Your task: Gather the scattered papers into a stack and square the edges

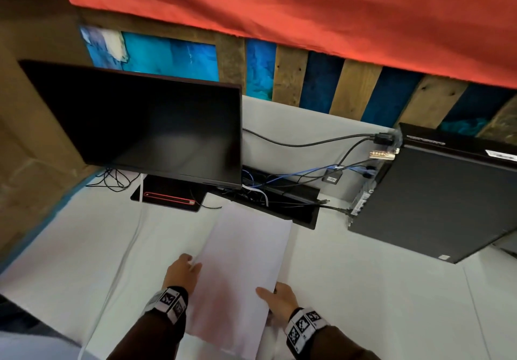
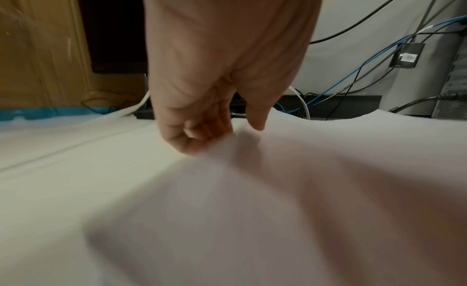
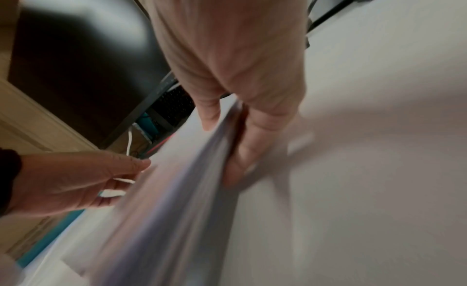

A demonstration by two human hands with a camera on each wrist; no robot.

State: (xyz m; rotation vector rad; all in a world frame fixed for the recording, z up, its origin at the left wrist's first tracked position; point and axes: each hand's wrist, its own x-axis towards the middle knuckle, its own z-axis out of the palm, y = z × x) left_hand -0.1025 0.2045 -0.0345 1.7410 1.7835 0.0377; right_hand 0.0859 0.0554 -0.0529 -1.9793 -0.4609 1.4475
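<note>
A stack of white papers (image 1: 240, 264) is held lifted over the white table (image 1: 363, 289), its long sides running away from me. My left hand (image 1: 183, 271) pinches the stack's left edge, thumb on top and fingers curled underneath. The left wrist view shows the same left hand (image 2: 209, 128) at the bowed sheet (image 2: 278, 190). My right hand (image 1: 275, 298) grips the right edge near the front corner, thumb on top. In the right wrist view the right hand (image 3: 227, 142) clamps the blurred paper edges (image 3: 177, 200), with the left hand (image 3: 76, 180) across the stack.
A dark monitor (image 1: 145, 127) stands at the back left on its black base (image 1: 170, 200). A black computer tower (image 1: 436, 197) lies at the right, with cables (image 1: 293, 180) and a black bar behind the papers. A white cable (image 1: 123, 261) crosses the table on the left.
</note>
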